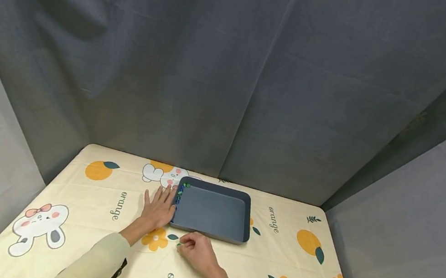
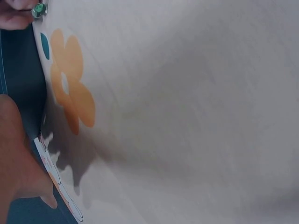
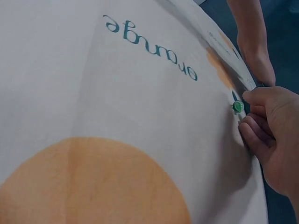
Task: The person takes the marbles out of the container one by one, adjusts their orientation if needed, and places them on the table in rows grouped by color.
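Note:
My left hand [image 1: 159, 209] lies with fingers spread against the left side of a dark grey rectangular tray [image 1: 212, 236]. Part of that hand [image 2: 23, 163] also shows at the left edge of the left wrist view. Along the tray's left inner wall sit several small blue and green marbles [image 1: 178, 199]. My right hand [image 1: 199, 253], in front of the tray's near edge, pinches a green glass marble [image 3: 238, 107] at the tips of its thumb and fingers. The same marble [image 2: 39, 9] appears at the top left of the left wrist view.
A cream tablecloth [image 1: 91, 206] printed with oranges, flowers and rabbits covers the table. Dark grey curtain [image 1: 179, 83] hangs behind it, and pale grey panels [image 1: 416, 216] stand at both sides. A black object [image 1: 118, 271] partly shows beside the left sleeve.

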`<state>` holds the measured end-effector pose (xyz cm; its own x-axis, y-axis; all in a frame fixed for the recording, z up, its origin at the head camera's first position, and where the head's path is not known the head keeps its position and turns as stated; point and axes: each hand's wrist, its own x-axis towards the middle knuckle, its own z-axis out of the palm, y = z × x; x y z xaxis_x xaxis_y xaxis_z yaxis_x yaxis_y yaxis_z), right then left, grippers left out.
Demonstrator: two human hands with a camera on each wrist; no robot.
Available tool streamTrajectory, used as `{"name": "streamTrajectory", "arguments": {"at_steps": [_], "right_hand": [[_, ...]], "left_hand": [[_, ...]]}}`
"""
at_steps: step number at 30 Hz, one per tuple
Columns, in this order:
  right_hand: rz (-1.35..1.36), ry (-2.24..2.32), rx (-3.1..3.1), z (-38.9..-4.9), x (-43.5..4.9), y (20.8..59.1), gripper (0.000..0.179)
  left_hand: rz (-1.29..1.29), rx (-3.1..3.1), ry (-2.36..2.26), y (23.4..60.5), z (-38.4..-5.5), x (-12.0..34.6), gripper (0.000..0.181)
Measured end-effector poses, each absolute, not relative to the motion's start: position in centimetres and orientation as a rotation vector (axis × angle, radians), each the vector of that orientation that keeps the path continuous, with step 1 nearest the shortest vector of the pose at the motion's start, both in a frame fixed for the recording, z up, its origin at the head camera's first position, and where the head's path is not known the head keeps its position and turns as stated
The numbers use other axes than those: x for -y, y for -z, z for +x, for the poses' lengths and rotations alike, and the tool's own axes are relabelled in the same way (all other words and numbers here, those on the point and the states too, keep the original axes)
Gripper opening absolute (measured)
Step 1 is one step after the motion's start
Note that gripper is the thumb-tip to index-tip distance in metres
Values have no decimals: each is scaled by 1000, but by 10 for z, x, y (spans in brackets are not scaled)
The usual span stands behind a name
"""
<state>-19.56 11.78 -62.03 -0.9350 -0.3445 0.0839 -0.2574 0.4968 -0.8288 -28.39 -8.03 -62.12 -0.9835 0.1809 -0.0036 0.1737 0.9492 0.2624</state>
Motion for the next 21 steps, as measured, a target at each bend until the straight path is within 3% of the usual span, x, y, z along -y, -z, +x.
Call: {"name": "streamTrajectory", "arguments": {"at_steps": [21], "right_hand": [[-398, 1486, -2785, -259, -102, 584, 15]], "left_hand": [[294, -3080, -430, 622, -284, 81, 63]]}}
